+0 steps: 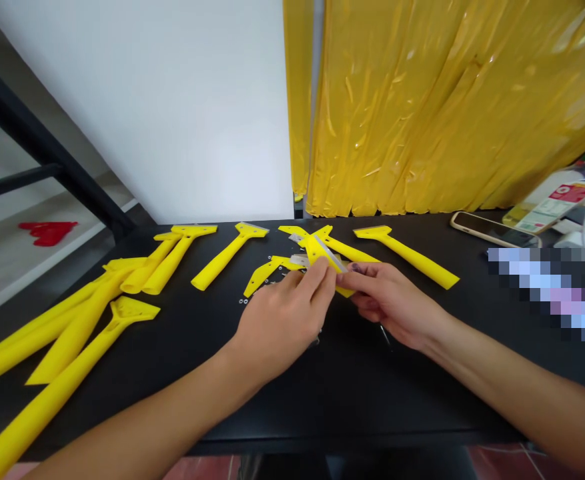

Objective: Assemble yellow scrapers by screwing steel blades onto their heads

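Between my two hands, above the black table, is a yellow scraper head plate point(315, 247) with a grey metal blade point(333, 255) along its edge. My left hand point(287, 317) pinches it from the left, fingers closed. From the right, my right hand point(395, 293) grips the other end, its fingers curled round and partly hidden. Just behind the hands lie loose yellow plates point(267, 269) and another yellow scraper point(352, 252). Small metal nuts point(243, 301) are scattered beside my left hand. A thin shiny rod point(386, 337) shows below my right hand; its kind is unclear.
Several yellow scrapers point(79, 320) lie heaped at the left. Single ones rest at the middle back point(227, 257) and right point(415, 260). A phone point(495, 230) and packaging point(552, 200) sit at the far right. A white panel point(212, 113) and yellow plastic sheeting point(422, 107) stand behind.
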A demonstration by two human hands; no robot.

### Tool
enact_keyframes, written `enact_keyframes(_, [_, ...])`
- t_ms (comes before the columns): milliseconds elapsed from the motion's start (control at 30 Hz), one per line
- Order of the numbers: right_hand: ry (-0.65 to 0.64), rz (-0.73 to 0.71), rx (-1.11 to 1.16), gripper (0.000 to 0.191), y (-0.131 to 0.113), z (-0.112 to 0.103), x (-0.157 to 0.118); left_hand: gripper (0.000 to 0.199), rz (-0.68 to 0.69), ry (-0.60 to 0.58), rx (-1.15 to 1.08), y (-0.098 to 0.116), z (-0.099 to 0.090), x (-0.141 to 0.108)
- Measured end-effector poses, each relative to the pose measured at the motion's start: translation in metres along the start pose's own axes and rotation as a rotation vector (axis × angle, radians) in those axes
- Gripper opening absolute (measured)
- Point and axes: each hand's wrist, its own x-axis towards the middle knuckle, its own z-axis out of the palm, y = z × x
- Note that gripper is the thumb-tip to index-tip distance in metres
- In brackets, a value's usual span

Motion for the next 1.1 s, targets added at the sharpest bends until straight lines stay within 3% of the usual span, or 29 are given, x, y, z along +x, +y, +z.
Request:
enact_keyframes(267, [-0.028,0.03,0.09,0.036,0.0,0.002,0.0,0.045,0.025,-0.033,-0.091,-0.004,0.002,-0.002])
enact_keyframes(500, [-0.05,0.067,0.136,0.036,-0.001,0.002,-0.002,0.047,0.065,-0.074,-0.002,-0.006,-0.001,0.002])
enact_keyframes(600, [-0.041,0.074,0.171,0.033,-0.003,0.0,-0.001,0.039,0.084,-0.003,0.007,-0.011,0.003,0.001])
enact_keyframes(667, [-0.021,0.035,0.222,0.03,-0.006,-0.003,0.001,0.031,0.071,0.107,-0.062,-0.019,0.006,0.002])
enact_keyframes(733, [0.015,-0.062,0.253,0.027,-0.009,-0.007,0.003,0.021,-0.027,0.263,-0.212,-0.029,0.008,0.004])
enact_keyframes(800, [0.048,-0.215,0.238,0.024,-0.011,-0.011,0.003,0.011,-0.255,0.351,-0.456,-0.039,0.008,0.01])
enact_keyframes(900, [0.097,-0.457,0.095,0.022,-0.013,-0.014,0.001,0.017,-0.567,0.309,-1.005,-0.051,0.006,0.019])
enact_keyframes(967, [0.132,-0.56,-0.067,0.022,-0.012,-0.014,-0.001,0.022,-0.684,0.24,-1.292,-0.056,0.005,0.024])
enact_keyframes(1100, [0.027,-0.519,-0.15,0.021,-0.008,-0.015,-0.005,0.027,-0.774,0.17,-1.544,-0.058,0.006,0.027])
